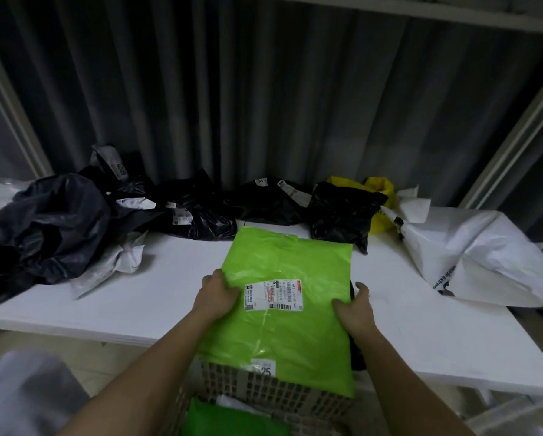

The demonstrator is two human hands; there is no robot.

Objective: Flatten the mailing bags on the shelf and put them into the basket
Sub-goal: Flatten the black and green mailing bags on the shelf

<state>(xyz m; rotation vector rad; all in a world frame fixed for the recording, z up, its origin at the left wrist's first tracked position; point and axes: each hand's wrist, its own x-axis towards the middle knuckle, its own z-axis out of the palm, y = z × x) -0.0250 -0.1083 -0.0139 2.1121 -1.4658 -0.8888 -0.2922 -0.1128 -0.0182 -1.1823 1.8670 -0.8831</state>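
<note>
Looks like we're at the hand-off step: the green bag [282, 294] is already pretty flat and sits half on the shelf [421, 335], half hanging off its front edge over the basket [264, 394]. Left hand [215, 295] grips the bag's left edge, fingers curled over the top. Right hand [353, 309] pinches the right edge, thumb on top and fingers tucked under. There seems to be something dark under the bag on the right side, can't tell what.

Next move, I'd guess, is to pull it toward the body and lower it into the basket, keeping it level so it doesn't fold. Another green bag [232, 420] is already in there.

Plenty left: a crumpled black bag [43, 228] at the shelf's left end, more black bags [264, 199] along the back edge, a yellow bag [380, 199] behind them, and a big white bag [471, 259] at the right end. Nothing really blocks the drop.
</note>
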